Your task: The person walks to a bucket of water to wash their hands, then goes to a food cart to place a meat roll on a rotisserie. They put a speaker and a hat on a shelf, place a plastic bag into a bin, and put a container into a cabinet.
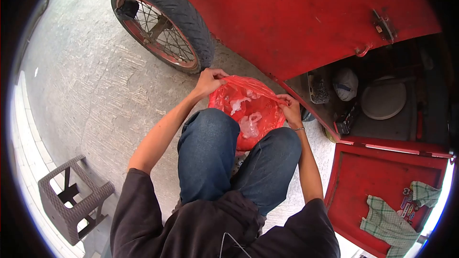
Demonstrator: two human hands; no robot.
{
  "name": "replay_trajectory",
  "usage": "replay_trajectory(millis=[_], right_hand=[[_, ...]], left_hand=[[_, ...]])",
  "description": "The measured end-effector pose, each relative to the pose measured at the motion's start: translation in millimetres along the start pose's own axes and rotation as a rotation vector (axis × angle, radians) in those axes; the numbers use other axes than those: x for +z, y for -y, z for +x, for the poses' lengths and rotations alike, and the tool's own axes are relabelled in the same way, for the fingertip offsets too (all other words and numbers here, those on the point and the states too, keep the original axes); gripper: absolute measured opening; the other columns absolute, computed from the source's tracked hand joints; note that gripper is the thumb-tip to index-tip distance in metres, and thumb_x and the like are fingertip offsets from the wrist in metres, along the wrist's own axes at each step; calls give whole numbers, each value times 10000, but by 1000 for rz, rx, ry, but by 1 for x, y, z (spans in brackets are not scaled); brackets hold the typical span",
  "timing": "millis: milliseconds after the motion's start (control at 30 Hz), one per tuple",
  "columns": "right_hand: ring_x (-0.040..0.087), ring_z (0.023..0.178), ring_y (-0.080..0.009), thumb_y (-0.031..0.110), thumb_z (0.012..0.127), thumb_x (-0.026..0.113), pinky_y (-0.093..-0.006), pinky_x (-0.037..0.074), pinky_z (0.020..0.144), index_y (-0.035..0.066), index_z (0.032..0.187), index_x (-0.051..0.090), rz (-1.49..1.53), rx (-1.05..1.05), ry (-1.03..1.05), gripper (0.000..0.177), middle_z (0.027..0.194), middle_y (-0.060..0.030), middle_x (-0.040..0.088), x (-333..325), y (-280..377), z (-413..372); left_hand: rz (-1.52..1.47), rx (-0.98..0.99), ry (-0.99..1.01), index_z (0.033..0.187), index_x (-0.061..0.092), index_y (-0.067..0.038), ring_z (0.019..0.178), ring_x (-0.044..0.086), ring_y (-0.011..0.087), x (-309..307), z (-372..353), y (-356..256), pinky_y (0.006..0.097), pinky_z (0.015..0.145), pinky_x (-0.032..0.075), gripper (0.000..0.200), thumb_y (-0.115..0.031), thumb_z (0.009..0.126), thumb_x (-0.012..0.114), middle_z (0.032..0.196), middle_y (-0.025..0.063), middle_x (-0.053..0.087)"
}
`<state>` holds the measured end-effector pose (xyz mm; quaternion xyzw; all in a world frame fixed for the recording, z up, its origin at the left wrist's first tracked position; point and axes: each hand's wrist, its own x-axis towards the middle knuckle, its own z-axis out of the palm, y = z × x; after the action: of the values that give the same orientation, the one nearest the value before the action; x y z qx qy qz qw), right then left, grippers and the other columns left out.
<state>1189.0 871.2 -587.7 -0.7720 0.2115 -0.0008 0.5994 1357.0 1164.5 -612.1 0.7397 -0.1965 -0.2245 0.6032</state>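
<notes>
A red plastic bag point(267, 110) is spread wide in front of my bent knees, its mouth facing up. At its left rim, my left hand point(209, 82) pinches the plastic between thumb and fingers. My right hand point(290, 110) grips the opposite rim. Down inside the bag lie a small whitish crumpled plastic bag point(237, 105) and a pinkish, knotted-looking one point(250, 125). What those small bags contain, I cannot make out. My knees hide the near edge of the red bag.
A spoked wheel point(165, 26) stands beside a red cart point(287, 14). The cart's compartment holds a round grey lid point(384, 99) and a white bundle point(345, 84). Its lowered red door point(354, 181) carries a green checked cloth point(387, 222). A brown stool point(71, 198) stands at left.
</notes>
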Motion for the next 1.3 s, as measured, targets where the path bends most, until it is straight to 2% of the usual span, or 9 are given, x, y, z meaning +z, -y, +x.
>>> replay_trajectory(millis=[200,367,467,533,633,733,867,1033,1300], right_hand=[[601,844,-110,-4,806,503,-244,480,764,13,1024,617,411,409,235,246,949,-46,639,-20,-21,24],[609,906,-133,10,809,521,-254,486,795,11,1122,558,375,299,197,316,1016,-60,627,-14,-22,19],[609,956,-161,29,803,548,-271,489,817,25,1209,505,54,-25,60,408,1091,-92,606,1,-5,-1],[608,978,-179,37,801,560,-283,489,825,36,1246,480,-119,-235,-17,452,1122,-111,594,13,26,-21],[609,989,-248,72,800,596,-316,485,849,68,1279,449,-393,-248,-61,501,1133,-128,579,28,67,-40],[601,978,-304,95,821,599,-352,484,840,54,1195,519,-730,-575,-200,385,1092,-140,581,28,76,-27],[606,922,-322,100,851,569,-376,492,776,31,1053,597,-697,-625,-98,215,1034,-145,593,20,52,-4],[621,853,-333,109,872,551,-379,504,717,28,1023,605,-738,-531,-238,180,964,-145,619,22,23,8],[639,773,-324,171,859,593,-381,504,667,23,948,629,-636,-598,-255,177,859,-159,650,22,32,2]], left_hand=[[-694,-507,-25,975,614,72,787,628,207,12,14,10,327,722,524,238,21,763,519,913,174,641],[-860,-690,71,1017,568,80,836,627,244,11,18,8,367,744,526,258,-18,788,501,951,176,617],[-582,-515,61,1043,558,47,854,625,241,12,22,16,363,775,512,270,-33,789,511,924,148,618],[154,30,12,1080,548,-2,894,614,234,11,13,0,354,806,492,291,-68,797,531,917,134,614],[292,271,-4,1096,538,-31,937,591,245,5,0,-47,341,825,472,304,-106,803,559,994,126,596],[493,568,86,1035,565,-8,943,561,272,13,7,-69,351,818,461,261,-110,797,595,1048,120,560],[626,642,269,957,593,6,930,545,274,26,28,-50,359,797,455,197,-106,798,620,1022,110,548],[318,343,-15,852,584,13,835,569,252,31,33,-41,339,729,459,125,-96,808,629,850,111,563],[268,293,10,842,586,17,694,622,205,35,40,-41,328,648,484,122,-90,811,634,762,128,619]])
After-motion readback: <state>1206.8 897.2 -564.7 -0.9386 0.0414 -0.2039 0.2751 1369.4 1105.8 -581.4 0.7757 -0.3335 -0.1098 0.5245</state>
